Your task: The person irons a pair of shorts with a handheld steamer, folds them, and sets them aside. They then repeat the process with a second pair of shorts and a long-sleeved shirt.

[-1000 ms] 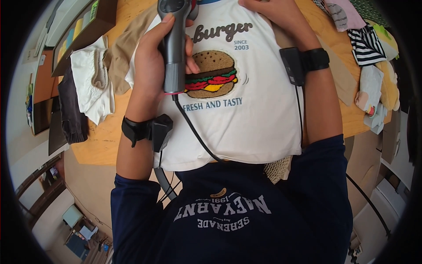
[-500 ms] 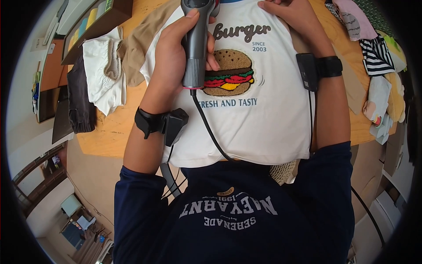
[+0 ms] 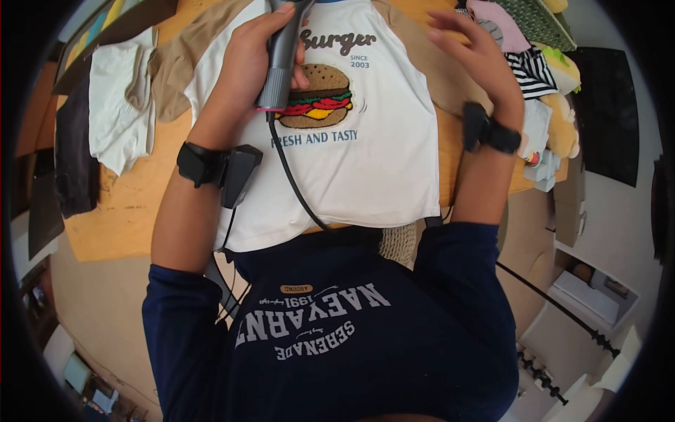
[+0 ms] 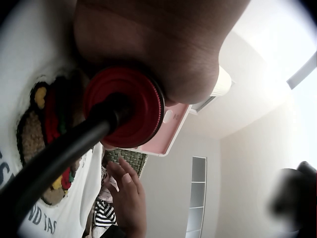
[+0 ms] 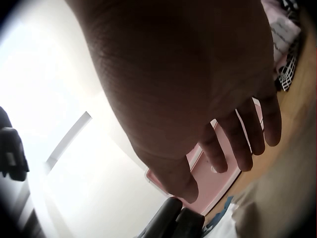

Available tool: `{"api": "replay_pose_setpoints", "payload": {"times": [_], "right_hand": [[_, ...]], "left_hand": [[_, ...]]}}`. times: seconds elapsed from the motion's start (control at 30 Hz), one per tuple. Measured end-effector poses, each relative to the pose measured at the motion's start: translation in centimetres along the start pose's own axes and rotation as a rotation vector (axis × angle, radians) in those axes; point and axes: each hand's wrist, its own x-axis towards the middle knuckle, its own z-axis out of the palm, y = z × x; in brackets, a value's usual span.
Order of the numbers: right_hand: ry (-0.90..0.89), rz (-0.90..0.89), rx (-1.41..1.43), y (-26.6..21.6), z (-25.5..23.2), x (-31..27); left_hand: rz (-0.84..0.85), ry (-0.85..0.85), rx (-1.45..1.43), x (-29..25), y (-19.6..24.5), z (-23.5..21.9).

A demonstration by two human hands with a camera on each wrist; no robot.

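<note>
My left hand (image 3: 246, 67) grips the dark grey handle of a corded device (image 3: 280, 70) over the upper left of a white shirt (image 3: 365, 169) with tan sleeves and a burger picture. The device's red end (image 4: 124, 106) and black cord fill the middle of the left wrist view. Fingers spread and nothing in it, my right hand (image 3: 474, 56) hovers over the shirt's right sleeve (image 3: 432, 63); the right wrist view shows its palm and separated fingers. The top of the device is cut off in the head view.
White trousers (image 3: 121, 105) and a dark garment (image 3: 76, 148) lie at the table's left. Striped cloth (image 3: 531, 72) and other small garments are piled at the right beside a green woven basket (image 3: 538, 24). A pink tray (image 5: 213, 173) stands beyond my right hand.
My right hand has let go of the shirt near the collar and moved off to the right, its fingers spreading. My left hand still grips the device. The head view has shifted.
</note>
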Motion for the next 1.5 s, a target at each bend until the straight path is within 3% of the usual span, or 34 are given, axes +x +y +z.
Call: {"api": "replay_pose_setpoints", "payload": {"times": [0.13, 0.23, 0.3, 0.4, 0.47, 0.6, 0.7, 0.77, 0.83, 0.87, 0.9, 1.0, 1.07, 1.13, 1.17, 1.23, 1.3, 1.5], "right_hand": [[0.131, 0.387, -0.354, 4.2, -5.8, -8.2], [0.179, 0.617, -0.504, 7.2, -7.5, -12.8], [0.200, 0.636, -0.449, 8.5, -7.3, -14.0], [0.309, 0.612, -0.369, 8.1, -6.2, -14.5], [0.189, 0.803, -0.194, 6.5, -6.5, -13.6], [0.211, 0.690, -0.181, 3.8, -6.3, -11.9], [0.447, 0.318, -0.035, 1.1, -5.7, -10.1], [0.607, 0.126, 0.029, -4.2, -2.6, -8.3], [0.512, 0.139, 0.059, -10.2, 2.5, -7.1], [0.194, 0.111, 0.337, -13.3, 4.3, -7.2], [-0.063, -0.160, 0.220, -13.5, 5.4, -7.2], [-0.220, -0.214, 0.270, -16.0, 4.7, -6.9], [-0.173, -0.208, 0.281, -14.4, 3.1, -5.7], [0.035, 0.012, 0.319, -12.4, 1.9, -4.5], [0.032, 0.010, 0.319, -10.9, 1.6, -3.9], [0.111, 0.132, -0.186, -7.9, 1.7, -3.1], [0.084, 0.026, -0.225, -7.2, 2.9, -3.7], [-0.072, -0.247, -0.156, -13.1, 9.4, -6.9]], "left_hand": [[0.021, -0.045, -0.016, 0.4, -0.4, -0.3], [0.032, -0.020, -0.018, 0.5, -0.5, -0.4], [-0.051, -0.028, -0.147, 0.8, -0.6, -0.8], [-0.018, 0.023, -0.171, 0.9, -0.4, -0.1], [-0.001, -0.004, -0.183, 0.9, -0.9, -0.5], [0.033, -0.001, -0.052, 0.3, -0.5, -0.4], [0.019, -0.003, -0.066, -0.1, -0.3, -0.1], [0.019, -0.012, -0.074, 0.1, -0.2, -0.1], [-0.014, 0.013, -0.058, 0.1, -0.2, 0.0], [-0.012, 0.003, -0.055, 0.5, -0.5, -0.1], [0.013, 0.026, -0.054, 0.8, -0.4, 0.0], [-0.032, 0.053, -0.121, 0.3, 0.0, -0.2], [-0.061, 0.026, -0.192, -0.3, 0.3, 0.1], [-0.065, 0.026, -0.174, -0.1, 0.3, 0.1], [-0.062, 0.022, -0.161, -0.1, 0.4, 0.0], [-0.058, 0.024, -0.148, -0.1, 0.3, -0.1], [-0.079, 0.003, -0.194, 0.0, 0.5, -0.3], [-0.083, 0.035, -0.151, -0.1, 0.4, 0.0]]}}
